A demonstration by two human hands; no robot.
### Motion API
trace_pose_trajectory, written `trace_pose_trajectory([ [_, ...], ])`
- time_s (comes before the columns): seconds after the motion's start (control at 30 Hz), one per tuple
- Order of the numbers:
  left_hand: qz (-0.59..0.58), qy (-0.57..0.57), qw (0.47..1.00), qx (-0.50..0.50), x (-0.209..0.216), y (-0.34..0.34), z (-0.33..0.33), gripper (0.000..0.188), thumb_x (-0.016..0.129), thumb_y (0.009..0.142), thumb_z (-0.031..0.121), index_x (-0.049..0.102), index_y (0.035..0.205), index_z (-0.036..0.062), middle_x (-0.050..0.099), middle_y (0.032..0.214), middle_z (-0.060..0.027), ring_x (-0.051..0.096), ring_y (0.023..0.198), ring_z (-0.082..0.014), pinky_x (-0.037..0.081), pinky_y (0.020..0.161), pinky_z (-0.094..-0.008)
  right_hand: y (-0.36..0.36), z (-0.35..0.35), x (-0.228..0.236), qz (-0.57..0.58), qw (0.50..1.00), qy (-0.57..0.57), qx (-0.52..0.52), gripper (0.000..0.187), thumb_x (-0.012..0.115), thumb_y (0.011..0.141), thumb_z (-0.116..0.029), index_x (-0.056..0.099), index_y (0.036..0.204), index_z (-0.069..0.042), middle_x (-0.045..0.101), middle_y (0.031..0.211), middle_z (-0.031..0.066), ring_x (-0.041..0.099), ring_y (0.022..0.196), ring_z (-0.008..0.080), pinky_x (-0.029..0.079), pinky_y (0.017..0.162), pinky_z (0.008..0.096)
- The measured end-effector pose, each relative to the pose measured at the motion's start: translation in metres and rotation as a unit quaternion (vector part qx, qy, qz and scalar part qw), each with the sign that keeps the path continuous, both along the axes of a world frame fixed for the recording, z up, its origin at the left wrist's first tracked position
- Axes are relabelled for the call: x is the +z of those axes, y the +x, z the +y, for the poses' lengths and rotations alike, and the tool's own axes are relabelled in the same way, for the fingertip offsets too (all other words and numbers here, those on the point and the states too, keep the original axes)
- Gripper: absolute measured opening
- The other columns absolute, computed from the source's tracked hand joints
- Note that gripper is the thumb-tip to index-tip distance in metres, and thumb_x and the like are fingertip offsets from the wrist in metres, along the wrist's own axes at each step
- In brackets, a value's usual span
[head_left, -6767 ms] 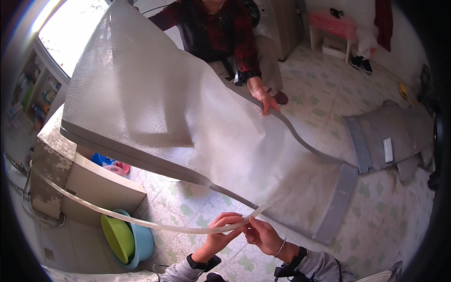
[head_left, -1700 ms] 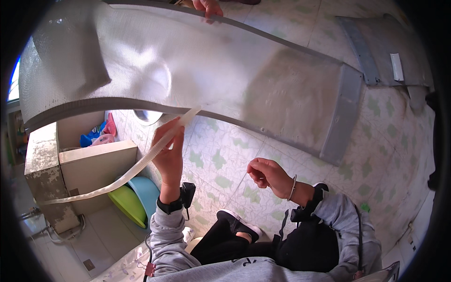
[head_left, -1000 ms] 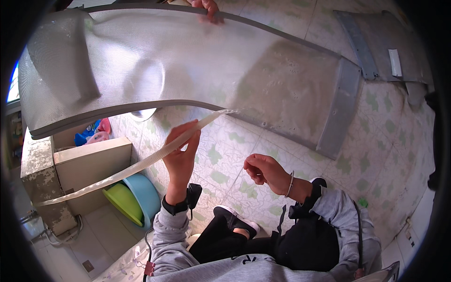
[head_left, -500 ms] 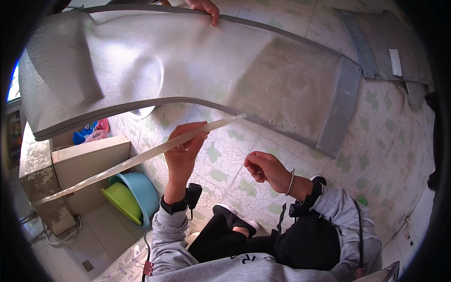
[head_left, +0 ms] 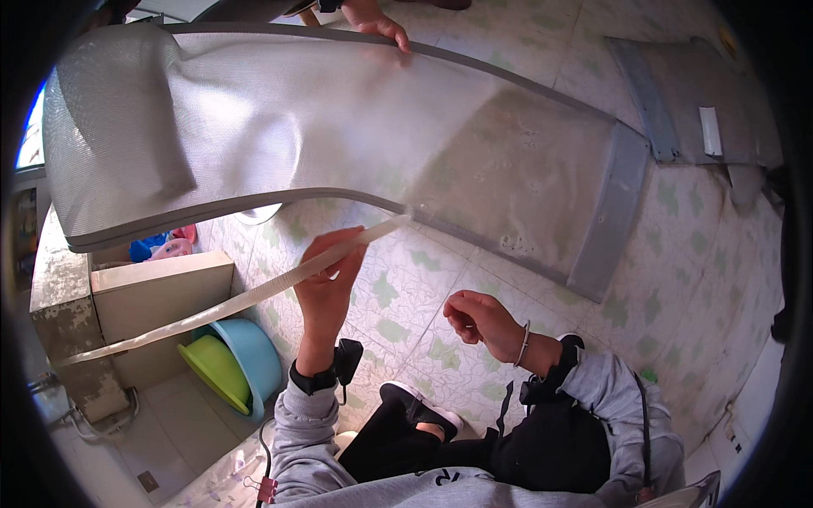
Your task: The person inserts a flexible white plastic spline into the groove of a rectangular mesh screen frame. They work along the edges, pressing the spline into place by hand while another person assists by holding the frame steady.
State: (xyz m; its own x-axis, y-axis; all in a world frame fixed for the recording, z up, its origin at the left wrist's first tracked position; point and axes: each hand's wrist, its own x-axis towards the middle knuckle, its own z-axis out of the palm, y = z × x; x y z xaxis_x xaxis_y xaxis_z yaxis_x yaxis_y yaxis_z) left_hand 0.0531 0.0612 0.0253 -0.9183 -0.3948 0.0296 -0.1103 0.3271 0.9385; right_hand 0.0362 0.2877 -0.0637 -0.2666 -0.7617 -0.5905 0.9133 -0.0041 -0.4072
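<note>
While the left hand (head_left: 324,295) grips the hose (head_left: 254,295) near its end, the right hand (head_left: 487,325) curls loosely, apparently empty.

Hose (head_left: 254,295): we lose its far end in the dim left rim, and its pale tip blurs near the mesh sheet (head_left: 339,118), contact unclear to us. It covers part of our left hand (head_left: 326,292). Curled fingers hide our right hand's (head_left: 484,324) palm; contents uncertain. Co-worker's hand (head_left: 377,24): arm cut by top edge. Sheet veils most of a white bowl (head_left: 257,214). Green basin (head_left: 214,372) masks the blue basin's (head_left: 258,360) inside.
</note>
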Motion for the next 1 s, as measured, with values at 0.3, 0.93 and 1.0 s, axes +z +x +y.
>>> trace_pose_trajectory([
  [0.3,0.021,-0.005,1.000,0.016,0.002,-0.002,-0.002,0.023,0.063,0.085,-0.007,0.061,0.107,-0.0030,0.065,0.109,-0.0128,0.062,0.095,-0.0147,0.052,0.083,-0.0247,0.001,-0.002,0.001,-0.013,1.000,0.001,-0.008,0.019,0.047,0.092,-0.019,0.058,0.084,-0.006,0.045,0.065,-0.0023,0.038,0.055,0.0072,0.031,0.048,0.0230],
  [0.93,0.109,0.045,0.993,0.000,0.012,-0.028,0.015,0.026,0.064,0.084,-0.007,0.060,0.109,-0.0049,0.066,0.105,-0.0149,0.065,0.092,-0.0178,0.054,0.084,-0.0269,-0.001,0.000,-0.002,-0.018,1.000,0.011,-0.013,0.020,0.048,0.092,-0.020,0.057,0.083,-0.005,0.046,0.066,-0.0017,0.038,0.055,0.0073,0.031,0.048,0.0228],
  [1.0,0.122,-0.004,0.992,0.024,0.015,-0.031,0.012,0.025,0.064,0.084,-0.007,0.060,0.109,-0.0050,0.066,0.106,-0.0154,0.065,0.093,-0.0184,0.054,0.084,-0.0273,-0.002,0.000,-0.002,-0.021,1.000,0.009,-0.014,0.019,0.048,0.092,-0.020,0.058,0.083,-0.005,0.046,0.066,-0.0017,0.038,0.055,0.0073,0.031,0.048,0.0227],
])
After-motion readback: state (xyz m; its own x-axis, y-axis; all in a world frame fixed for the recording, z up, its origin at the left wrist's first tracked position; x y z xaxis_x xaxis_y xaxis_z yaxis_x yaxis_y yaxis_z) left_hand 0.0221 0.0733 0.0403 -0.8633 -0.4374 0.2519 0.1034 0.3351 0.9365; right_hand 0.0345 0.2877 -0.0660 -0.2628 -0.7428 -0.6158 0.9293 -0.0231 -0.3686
